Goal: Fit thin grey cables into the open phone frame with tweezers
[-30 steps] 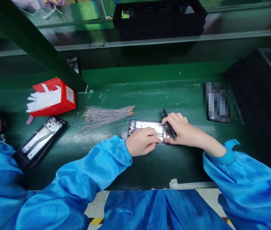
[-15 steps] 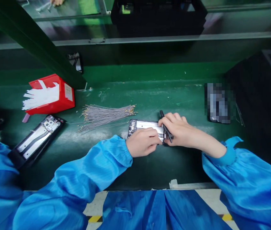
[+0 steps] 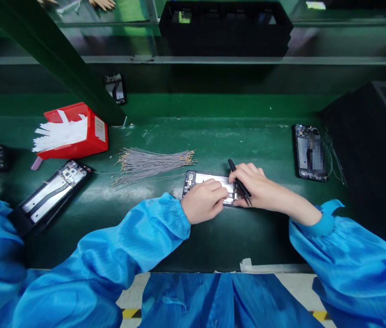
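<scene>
Phone frame (image 3: 210,184) flat, long axis left-right, black tool (image 3: 239,181) angled across right end

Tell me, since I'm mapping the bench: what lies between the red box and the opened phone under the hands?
Head view: a bundle of thin grey wires on the green belt.

We see a dim scene, lit from above: pale sheen lies on the green belt (image 3: 165,136) and small bright glints on the opened phone frame (image 3: 210,184). Deep shadow fills the black bin (image 3: 367,150) at the right edge. Edges bow outward, wide-angle. A pixelated patch covers part of the far phone (image 3: 311,152). The top corners smear.
</scene>
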`<move>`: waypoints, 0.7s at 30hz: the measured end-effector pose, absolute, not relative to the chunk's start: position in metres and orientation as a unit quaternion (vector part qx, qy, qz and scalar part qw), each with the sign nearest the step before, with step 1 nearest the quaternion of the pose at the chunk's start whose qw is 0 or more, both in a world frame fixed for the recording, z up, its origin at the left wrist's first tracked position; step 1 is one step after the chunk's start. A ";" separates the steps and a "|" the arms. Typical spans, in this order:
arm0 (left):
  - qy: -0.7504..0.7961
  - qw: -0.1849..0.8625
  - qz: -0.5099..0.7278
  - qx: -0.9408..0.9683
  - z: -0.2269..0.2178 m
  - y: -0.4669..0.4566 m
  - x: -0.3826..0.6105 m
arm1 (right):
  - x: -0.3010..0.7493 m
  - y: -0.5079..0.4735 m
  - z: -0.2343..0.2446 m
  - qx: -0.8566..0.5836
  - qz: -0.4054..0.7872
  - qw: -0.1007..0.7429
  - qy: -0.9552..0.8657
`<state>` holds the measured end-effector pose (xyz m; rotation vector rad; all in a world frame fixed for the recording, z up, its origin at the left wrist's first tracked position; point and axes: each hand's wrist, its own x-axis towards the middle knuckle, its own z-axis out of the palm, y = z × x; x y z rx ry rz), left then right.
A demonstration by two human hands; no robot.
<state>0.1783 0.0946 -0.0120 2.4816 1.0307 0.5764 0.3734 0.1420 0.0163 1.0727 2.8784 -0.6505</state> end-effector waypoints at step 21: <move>0.325 0.199 0.195 0.904 -0.007 0.096 0.175 | 0.361 0.139 0.027 0.368 -0.199 0.067 0.906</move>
